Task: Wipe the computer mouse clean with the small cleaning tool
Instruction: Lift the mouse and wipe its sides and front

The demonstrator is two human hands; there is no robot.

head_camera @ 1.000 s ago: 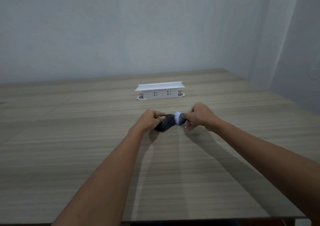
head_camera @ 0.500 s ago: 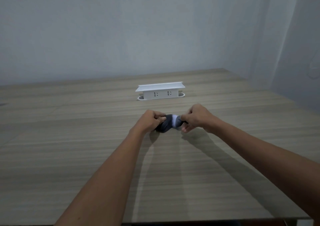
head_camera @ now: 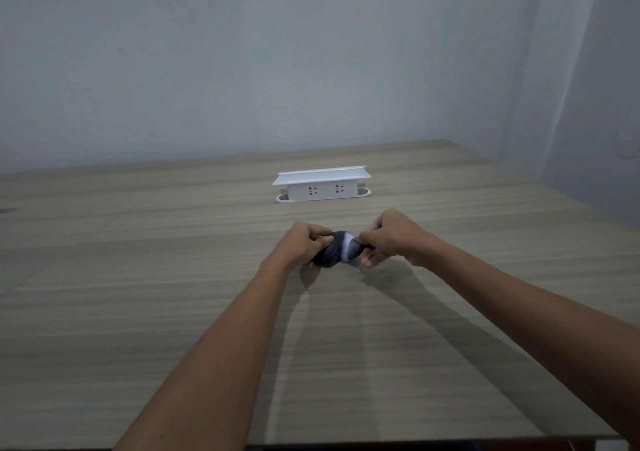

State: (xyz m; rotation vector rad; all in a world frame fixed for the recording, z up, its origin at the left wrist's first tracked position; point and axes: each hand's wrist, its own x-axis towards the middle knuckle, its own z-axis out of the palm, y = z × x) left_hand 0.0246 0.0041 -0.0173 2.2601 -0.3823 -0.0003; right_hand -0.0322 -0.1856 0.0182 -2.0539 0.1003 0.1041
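Note:
A dark computer mouse [head_camera: 330, 253] sits on the wooden table [head_camera: 138, 312], near its middle. My left hand [head_camera: 304, 244] grips the mouse's left side and holds it in place. My right hand [head_camera: 389, 236] pinches a small cleaning tool with a pale, whitish end [head_camera: 347, 245]. That pale end lies against the right part of the mouse's top. Much of the tool is hidden inside my fingers.
A white socket box [head_camera: 322, 184] with a flat lid stands on the table just behind my hands. A plain wall rises behind the table. The table's right edge runs close to another wall, and its front edge lies below my forearms.
The pale end of the tool has slid leftward over the mouse, from its right end onto its top. My right hand followed it. My left hand stayed where it was.

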